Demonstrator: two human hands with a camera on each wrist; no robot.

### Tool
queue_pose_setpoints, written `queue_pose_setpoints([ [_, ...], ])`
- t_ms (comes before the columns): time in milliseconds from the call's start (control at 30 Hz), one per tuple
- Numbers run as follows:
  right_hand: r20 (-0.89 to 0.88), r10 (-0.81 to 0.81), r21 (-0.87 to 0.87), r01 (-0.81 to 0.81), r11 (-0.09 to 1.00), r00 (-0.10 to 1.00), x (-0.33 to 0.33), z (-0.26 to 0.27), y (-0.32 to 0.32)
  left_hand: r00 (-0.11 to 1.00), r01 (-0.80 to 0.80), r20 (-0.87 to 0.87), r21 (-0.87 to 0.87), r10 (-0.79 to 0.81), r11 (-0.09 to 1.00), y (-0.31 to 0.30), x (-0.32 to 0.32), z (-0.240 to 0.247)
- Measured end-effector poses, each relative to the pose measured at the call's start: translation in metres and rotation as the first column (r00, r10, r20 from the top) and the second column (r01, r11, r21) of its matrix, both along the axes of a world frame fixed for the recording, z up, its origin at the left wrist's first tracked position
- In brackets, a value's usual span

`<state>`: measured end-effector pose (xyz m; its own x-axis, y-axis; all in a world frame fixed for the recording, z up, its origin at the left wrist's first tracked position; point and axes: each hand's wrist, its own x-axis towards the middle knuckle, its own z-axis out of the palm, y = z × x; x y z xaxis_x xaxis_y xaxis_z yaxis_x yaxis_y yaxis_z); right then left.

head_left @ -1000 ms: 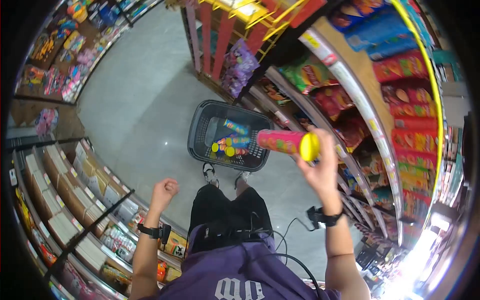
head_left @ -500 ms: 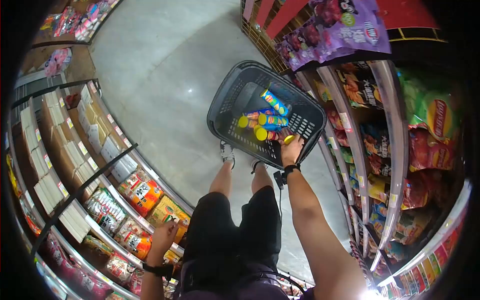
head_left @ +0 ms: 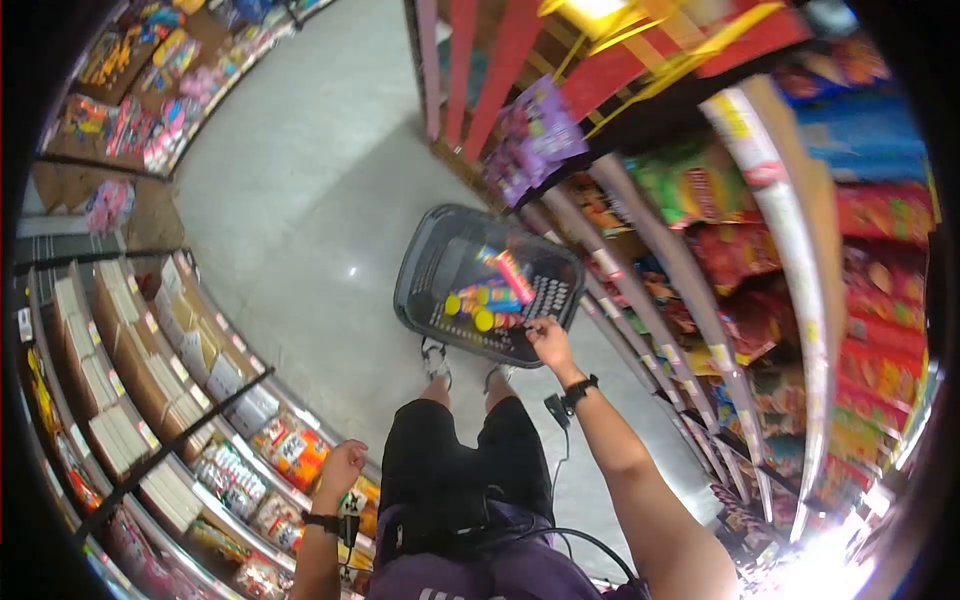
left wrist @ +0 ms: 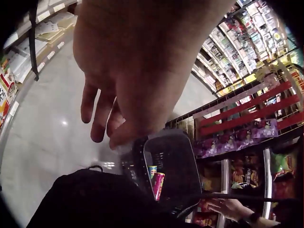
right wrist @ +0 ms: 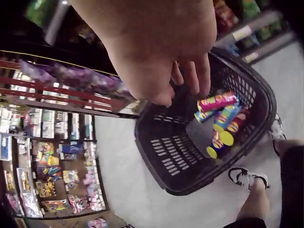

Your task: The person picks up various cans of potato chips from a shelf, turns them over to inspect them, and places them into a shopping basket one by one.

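Note:
A dark grey shopping basket (head_left: 408,270) stands on the floor with several chip canisters in it. A pink canister (right wrist: 217,101) lies on top of the others, which include a blue canister (right wrist: 226,118) and some with yellow lids (right wrist: 226,138). My right hand (head_left: 550,345) is over the basket's near right rim, its fingers loosely bent and holding nothing. In the right wrist view its fingers (right wrist: 203,78) hang above the basket, apart from the pink canister. Low on the left, my left hand (head_left: 342,466) hangs idle with loosely curled fingers, near the left shelf.
Shelves of chip bags (head_left: 885,290) run along the right, with purple bags (head_left: 535,140) hanging at the shelf end beyond the basket. Left shelves (head_left: 150,420) hold boxes and snack packs. Grey floor (head_left: 290,220) stretches ahead between them. My shoes (head_left: 436,362) are close to the basket.
My right hand carried the pink canister down from beside the right shelf into the basket and let it go. Now the hand is at the rim. The left hand stays idle.

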<state>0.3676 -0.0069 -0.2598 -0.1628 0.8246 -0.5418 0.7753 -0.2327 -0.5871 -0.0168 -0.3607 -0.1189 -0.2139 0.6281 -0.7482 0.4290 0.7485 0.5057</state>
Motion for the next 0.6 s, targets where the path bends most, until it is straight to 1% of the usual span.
queue_pose_setpoints([
  [33,-0.032,0.022,0.057,-0.020,0.998,0.999,0.012,0.030,0.005,1.000,0.022,0.002,0.042,-0.022,0.999,0.001,-0.009,-0.016],
  [67,-0.060,0.038,0.115,-0.031,0.993,0.997,0.025,0.061,0.004,0.996,0.083,-0.033,0.102,-0.080,0.991,-0.009,-0.020,-0.042],
  [100,-0.049,0.000,0.178,0.009,0.984,0.999,0.034,0.094,0.006,0.987,0.153,-0.070,0.183,-0.143,0.971,-0.003,-0.031,-0.061],
  [133,-0.089,-0.027,0.197,0.044,0.979,0.996,0.043,0.132,0.011,0.994,0.089,-0.083,0.190,-0.074,0.978,0.004,-0.035,-0.066],
  [167,-0.123,-0.066,0.219,0.092,0.971,0.990,0.055,0.174,0.015,0.989,0.143,0.019,0.064,-0.145,0.988,0.012,-0.053,-0.085],
  [200,-0.144,-0.108,0.303,0.148,0.941,0.984,0.061,0.226,0.015,0.987,0.031,0.153,0.066,-0.041,0.997,0.012,-0.067,-0.120],
  [233,-0.203,-0.151,0.369,0.219,0.903,0.967,0.071,0.262,0.016,0.976,-0.045,0.212,0.005,0.043,0.999,0.020,-0.072,-0.134],
  [267,-0.267,-0.176,0.418,0.278,0.865,0.948,0.080,0.294,0.012,0.957,-0.124,0.255,-0.079,0.140,0.989,0.036,-0.079,-0.137],
  [300,-0.281,-0.216,0.455,0.328,0.828,0.935,0.085,0.338,0.007,0.961,-0.082,0.260,-0.045,0.091,0.996,0.060,-0.079,-0.126],
  [333,-0.300,-0.240,0.487,0.365,0.794,0.923,0.092,0.373,0.005,0.978,-0.063,0.193,-0.056,0.072,0.996,0.075,-0.074,-0.113],
  [367,-0.251,-0.231,0.630,0.340,0.698,0.940,0.106,0.388,0.005,0.990,-0.059,0.122,-0.072,0.068,0.996,0.085,-0.070,-0.103],
  [400,-0.311,-0.230,0.709,0.386,0.590,0.922,0.115,0.407,0.007,0.991,-0.060,0.117,-0.044,0.064,0.997,0.098,-0.066,-0.098],
  [467,-0.237,-0.254,0.866,0.322,0.382,0.938,0.134,0.457,0.011,0.976,-0.077,0.200,-0.032,0.082,0.997,0.145,-0.052,-0.087],
  [500,-0.163,-0.315,0.945,0.240,0.222,0.935,0.142,0.483,0.013,0.995,-0.038,0.092,0.026,0.036,0.999,0.163,-0.040,-0.079],
  [533,-0.095,-0.384,0.988,0.133,0.075,0.919,0.148,0.509,0.010,0.996,-0.041,0.085,0.050,0.037,0.998,0.194,-0.037,-0.073],
  [567,-0.078,-0.458,0.993,0.111,0.046,0.885,0.155,0.533,0.001,0.988,0.011,0.152,0.118,-0.029,0.993,0.206,-0.022,-0.072],
  [600,-0.072,-0.477,0.996,0.085,0.005,0.876,0.158,0.553,0.010,0.977,-0.001,0.209,0.208,-0.044,0.978,0.204,-0.014,-0.069],
])
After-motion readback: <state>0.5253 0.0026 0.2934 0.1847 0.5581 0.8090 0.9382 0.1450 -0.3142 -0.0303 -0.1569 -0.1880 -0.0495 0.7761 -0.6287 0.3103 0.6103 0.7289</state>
